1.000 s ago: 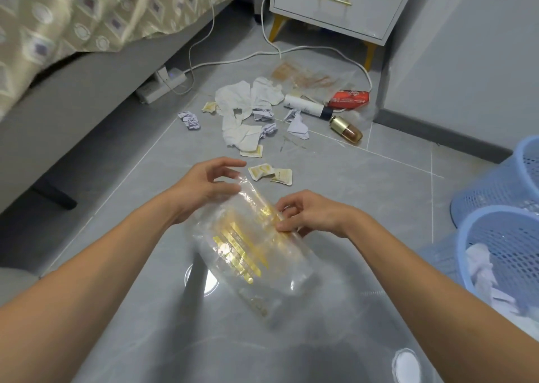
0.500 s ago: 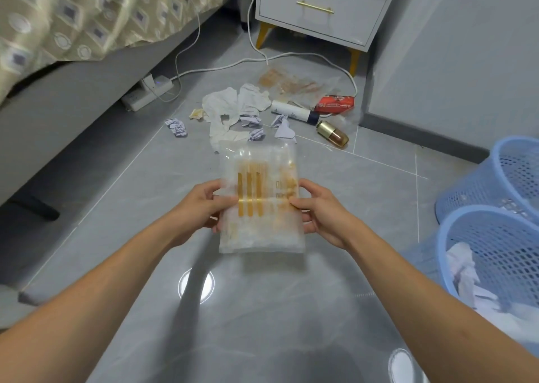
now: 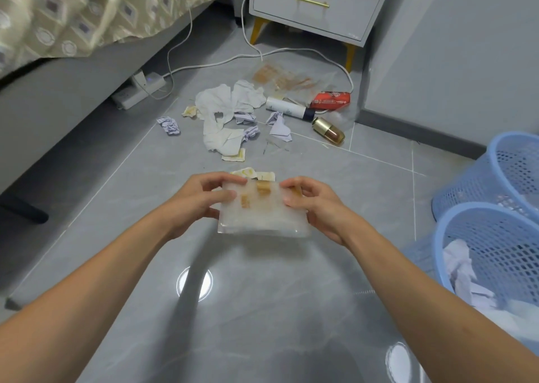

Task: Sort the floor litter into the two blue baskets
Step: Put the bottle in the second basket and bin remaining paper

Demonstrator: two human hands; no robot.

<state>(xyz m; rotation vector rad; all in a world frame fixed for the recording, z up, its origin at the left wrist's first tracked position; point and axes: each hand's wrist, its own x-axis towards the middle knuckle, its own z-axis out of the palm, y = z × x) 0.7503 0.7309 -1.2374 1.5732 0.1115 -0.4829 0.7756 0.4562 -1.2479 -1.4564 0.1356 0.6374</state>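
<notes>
The left hand (image 3: 204,200) pinched the bag's (image 3: 262,213) left edge and the right hand (image 3: 313,204) its right edge, the bag held flat above the floor, long axis running hand to hand. The 2 baskets (image 3: 478,237) stood to the right, nearer the right hand.

View: single head-worn wide-angle camera
Facing: forward and down over the grey tiled floor (image 3: 122,237)
Nearness: forearms close below; white bedside cabinet (image 3: 315,6) far
</notes>
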